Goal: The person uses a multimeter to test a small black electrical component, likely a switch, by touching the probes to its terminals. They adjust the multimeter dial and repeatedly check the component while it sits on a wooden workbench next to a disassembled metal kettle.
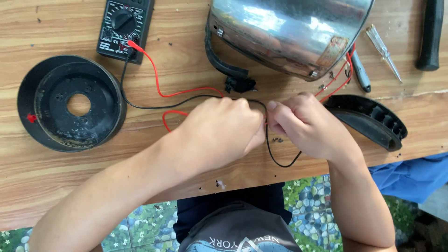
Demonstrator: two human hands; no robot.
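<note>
My left hand [219, 133] and right hand [305, 123] meet at table centre, fingertips pressed together, pinching the black lead [280, 161] between them; what sits at the pinch itself I cannot tell. The lead loops slack toward 6 o'clock. Meter [125, 28] parked at 11, leads plugged in, red lead [158, 84] trailing to me. Kettle [287, 32] on its side at 12, its wires close to my right hand. Base [70, 102] at 9, cover [368, 121] at 3.

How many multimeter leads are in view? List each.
2: thin red multimeter lead and thin black multimeter lead, both running from the black multimeter to the hands; ends hidden.
</note>
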